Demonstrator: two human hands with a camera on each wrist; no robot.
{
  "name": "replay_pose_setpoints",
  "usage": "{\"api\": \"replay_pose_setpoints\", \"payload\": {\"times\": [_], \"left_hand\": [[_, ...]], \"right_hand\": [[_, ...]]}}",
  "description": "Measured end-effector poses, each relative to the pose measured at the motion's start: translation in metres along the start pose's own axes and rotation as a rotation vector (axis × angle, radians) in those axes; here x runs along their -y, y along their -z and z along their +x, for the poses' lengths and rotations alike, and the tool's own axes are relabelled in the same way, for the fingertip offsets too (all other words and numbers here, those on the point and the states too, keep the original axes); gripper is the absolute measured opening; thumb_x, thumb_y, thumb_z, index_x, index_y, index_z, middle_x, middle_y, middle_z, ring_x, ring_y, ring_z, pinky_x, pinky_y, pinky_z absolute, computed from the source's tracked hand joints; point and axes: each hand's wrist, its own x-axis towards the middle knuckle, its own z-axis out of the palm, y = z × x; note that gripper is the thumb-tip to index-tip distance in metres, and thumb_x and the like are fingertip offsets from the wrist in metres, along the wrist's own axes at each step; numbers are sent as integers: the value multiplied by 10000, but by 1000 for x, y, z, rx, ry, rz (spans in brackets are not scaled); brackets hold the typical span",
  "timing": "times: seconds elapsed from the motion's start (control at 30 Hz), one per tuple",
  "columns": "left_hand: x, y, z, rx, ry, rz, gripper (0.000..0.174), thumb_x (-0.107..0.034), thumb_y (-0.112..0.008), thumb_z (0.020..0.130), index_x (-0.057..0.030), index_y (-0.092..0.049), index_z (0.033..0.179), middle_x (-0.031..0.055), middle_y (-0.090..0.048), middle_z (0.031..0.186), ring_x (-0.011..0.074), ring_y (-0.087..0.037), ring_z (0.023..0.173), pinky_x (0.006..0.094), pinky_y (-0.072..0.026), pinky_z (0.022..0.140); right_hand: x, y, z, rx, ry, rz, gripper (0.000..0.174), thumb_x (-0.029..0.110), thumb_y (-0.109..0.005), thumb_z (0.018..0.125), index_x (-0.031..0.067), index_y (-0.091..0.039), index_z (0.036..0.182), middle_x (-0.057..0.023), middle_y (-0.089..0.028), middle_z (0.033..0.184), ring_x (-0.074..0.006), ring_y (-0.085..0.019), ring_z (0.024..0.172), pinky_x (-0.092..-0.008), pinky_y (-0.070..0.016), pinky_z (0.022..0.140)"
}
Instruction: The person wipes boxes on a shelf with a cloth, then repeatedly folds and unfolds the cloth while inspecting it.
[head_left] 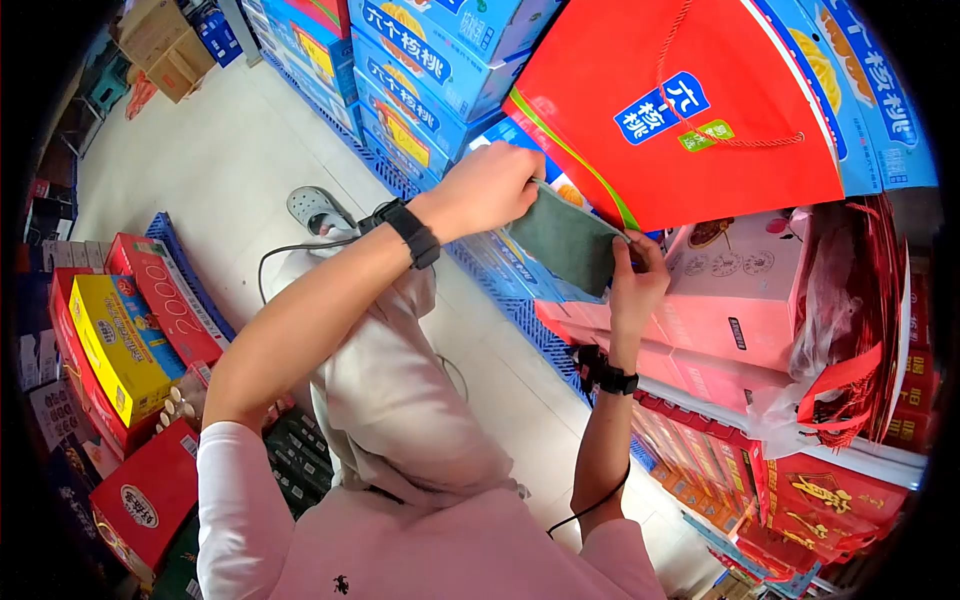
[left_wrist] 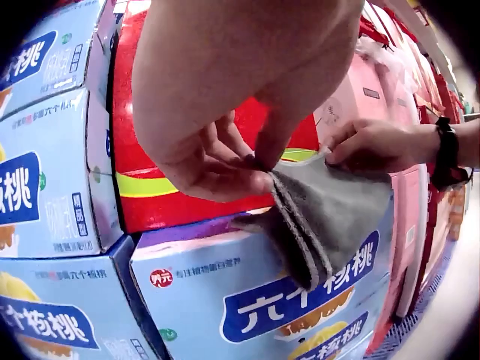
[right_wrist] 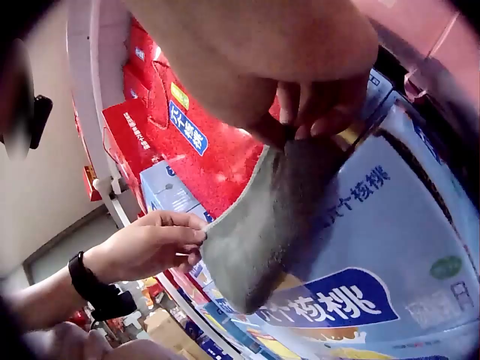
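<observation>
A grey-green cloth (head_left: 565, 240), folded over so that layered edges show in the left wrist view, hangs between both hands. My left hand (head_left: 490, 190) pinches one upper corner between thumb and fingers. At the other upper corner, my right hand (head_left: 640, 285) pinches the edge with thumb and fingertips. The cloth's lower part droops in front of a light-blue carton (left_wrist: 187, 277) with Chinese lettering. Just beyond the hands leans a large red gift bag (head_left: 590, 90) with a blue label and red cord handle.
Stacked blue cartons (head_left: 410, 90) stand behind on a blue plastic pallet (head_left: 540, 345). Pink boxes (head_left: 740, 300) and clear plastic wrap (head_left: 825, 330) lie to the right. Across the aisle floor (head_left: 215, 150), a yellow box (head_left: 115, 345) and red boxes fill the left side.
</observation>
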Motion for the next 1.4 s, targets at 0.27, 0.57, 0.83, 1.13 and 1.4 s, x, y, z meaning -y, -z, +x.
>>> {"api": "replay_pose_setpoints", "payload": {"times": [0.27, 0.57, 0.83, 1.13, 1.4], "left_hand": [[23, -25, 2, -57, 12, 99, 125, -113, -663, 913, 6, -652, 953, 233, -721, 912, 449, -700, 916, 535, -559, 800], [13, -25, -20, -75, 289, -106, 402, -328, -651, 1012, 56, -564, 1092, 304, -713, 959, 493, -697, 931, 560, -552, 809], [5, -58, -58, 226, 627, -355, 864, -581, -643, 994, 219, -499, 1285, 352, -681, 1137, 457, -676, 1113, 472, -553, 920], [0, -36, -43, 236, 633, -782, 567, -380, -793, 937, 86, -669, 1234, 113, -706, 1111, 188, -660, 977, 339, -545, 816], [18, -54, -38, 316, 716, -714, 487, -320, -782, 941, 52, -702, 1245, 90, -721, 1143, 179, -648, 1047, 338, -544, 887]], "right_hand": [[-4, -14, -5, -60, 76, -237, 169, 147, -798, 925, 2, -715, 947, -111, -698, 869, -211, -680, 763, -355, -555, 761], [-19, 16, -13, 7, 178, -170, 194, 188, -704, 1023, 8, -758, 1069, -91, -724, 919, -213, -688, 794, -364, -554, 730], [-18, 28, -102, -63, -609, 582, 196, 230, -656, 1065, 45, -706, 1107, -71, -729, 1002, -145, -680, 888, -281, -535, 737], [-10, 10, -116, 106, -913, 840, 548, 518, -592, 1071, 12, -642, 1274, -115, -706, 1266, -206, -670, 1139, -344, -518, 932], [-15, -18, -99, 46, -977, 1045, 607, 512, -650, 1043, -6, -589, 1354, -92, -672, 1210, -170, -646, 1088, -315, -507, 895]]}}
